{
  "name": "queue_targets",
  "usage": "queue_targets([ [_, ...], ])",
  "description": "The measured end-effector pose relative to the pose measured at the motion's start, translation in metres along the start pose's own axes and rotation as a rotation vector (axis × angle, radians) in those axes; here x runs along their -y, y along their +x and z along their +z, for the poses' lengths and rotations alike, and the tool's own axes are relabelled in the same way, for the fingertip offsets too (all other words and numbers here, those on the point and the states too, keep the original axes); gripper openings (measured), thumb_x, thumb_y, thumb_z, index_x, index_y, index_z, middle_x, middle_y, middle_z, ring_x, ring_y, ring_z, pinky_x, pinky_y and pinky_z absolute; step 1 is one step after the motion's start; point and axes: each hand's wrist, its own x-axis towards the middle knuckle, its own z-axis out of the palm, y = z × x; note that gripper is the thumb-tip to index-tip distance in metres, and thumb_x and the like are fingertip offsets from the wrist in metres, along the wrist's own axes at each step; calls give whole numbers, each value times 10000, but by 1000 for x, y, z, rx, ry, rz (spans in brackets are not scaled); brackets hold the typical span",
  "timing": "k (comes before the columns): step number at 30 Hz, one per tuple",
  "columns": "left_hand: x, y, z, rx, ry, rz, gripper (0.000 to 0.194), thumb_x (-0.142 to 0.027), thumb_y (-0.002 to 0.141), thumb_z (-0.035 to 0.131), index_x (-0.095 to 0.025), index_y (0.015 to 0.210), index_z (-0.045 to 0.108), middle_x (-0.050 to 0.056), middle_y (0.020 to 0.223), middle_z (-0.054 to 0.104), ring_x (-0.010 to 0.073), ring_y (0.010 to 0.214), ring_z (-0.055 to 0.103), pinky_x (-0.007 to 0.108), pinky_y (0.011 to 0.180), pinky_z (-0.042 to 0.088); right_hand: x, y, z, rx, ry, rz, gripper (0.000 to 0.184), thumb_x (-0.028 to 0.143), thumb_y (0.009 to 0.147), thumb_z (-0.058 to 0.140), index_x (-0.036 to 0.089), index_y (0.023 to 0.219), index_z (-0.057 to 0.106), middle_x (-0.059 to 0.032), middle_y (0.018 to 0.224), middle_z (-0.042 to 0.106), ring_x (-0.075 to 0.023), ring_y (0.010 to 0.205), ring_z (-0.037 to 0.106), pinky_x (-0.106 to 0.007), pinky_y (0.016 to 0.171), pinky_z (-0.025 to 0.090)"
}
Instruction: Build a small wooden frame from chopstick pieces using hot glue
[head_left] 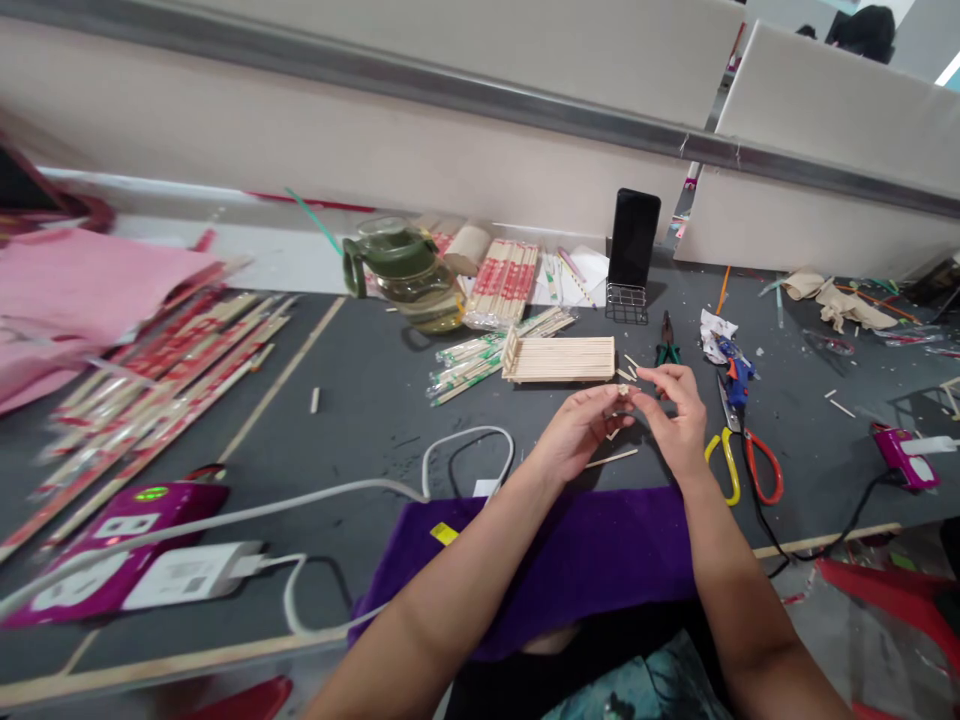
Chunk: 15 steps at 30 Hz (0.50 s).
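Observation:
My left hand [581, 428] and my right hand [673, 408] meet over the table, fingertips pinched together. Between them is a tiny pale wooden piece [624, 390], too small to make out its exact shape. Just beyond the hands stands a little model bed [562, 358] built from wooden sticks, its headboard at the left. Short cut bits of stick lie by its right end, and a longer loose stick [611, 459] rests below my fingers. A purple cloth [600, 545] is spread under my forearms.
Scissors [733, 465], a blue glue gun [739, 375] and pliers [667, 345] lie to the right. Behind the bed are packs of chopsticks [502, 285], a glass jug [420, 285] and a propped phone [634, 240]. A power strip [135, 540] with white cables occupies the left.

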Motion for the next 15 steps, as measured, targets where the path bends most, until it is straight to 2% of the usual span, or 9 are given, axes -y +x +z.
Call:
queue_targets([
  [2, 1, 0, 0, 2, 2, -19, 344, -410, 648, 903, -157, 853, 791, 49, 848, 755, 135, 762, 655, 265, 753, 534, -3, 0, 1, 60, -8, -37, 237, 340, 918, 652, 318, 1136, 741, -58, 1070, 622, -206, 1026, 612, -362, 896, 523],
  [6, 2, 0, 1, -15, 93, -1, 388, -495, 658, 879, -149, 803, 783, 40, 752, 719, 132, 702, 622, 263, 697, 521, -4, 0, 3, 69, 14, -12, 159, 321, 916, 659, 301, 1017, 781, -42, 983, 650, -199, 982, 625, -369, 915, 512],
  [8, 2, 0, 2, -74, 195, 98, 382, -504, 694, 851, -149, 818, 783, 38, 761, 713, 121, 686, 600, 249, 676, 500, -2, 0, 3, 63, 76, 43, 131, 326, 901, 681, 284, 963, 788, -34, 954, 656, -188, 953, 630, -350, 887, 511],
  [11, 2, -2, 4, -158, 327, 324, 347, -411, 687, 872, -188, 939, 785, 37, 914, 735, 127, 765, 618, 243, 716, 494, 0, 1, 3, 66, 193, 129, 110, 334, 877, 707, 263, 901, 788, -27, 920, 657, -171, 905, 629, -306, 803, 505],
  [13, 2, -3, 6, -151, 406, 443, 325, -349, 688, 875, -211, 968, 783, 35, 967, 725, 139, 818, 631, 255, 748, 501, -1, 2, 4, 61, 242, 172, 105, 343, 860, 725, 255, 865, 783, -22, 898, 656, -165, 876, 625, -292, 767, 493],
  [15, 1, -5, 8, -124, 485, 528, 239, -315, 719, 854, -212, 924, 787, 32, 936, 708, 143, 826, 633, 261, 755, 503, -3, 1, 6, 56, 274, 191, 110, 351, 843, 743, 247, 824, 773, -16, 874, 654, -162, 856, 620, -290, 765, 483],
])
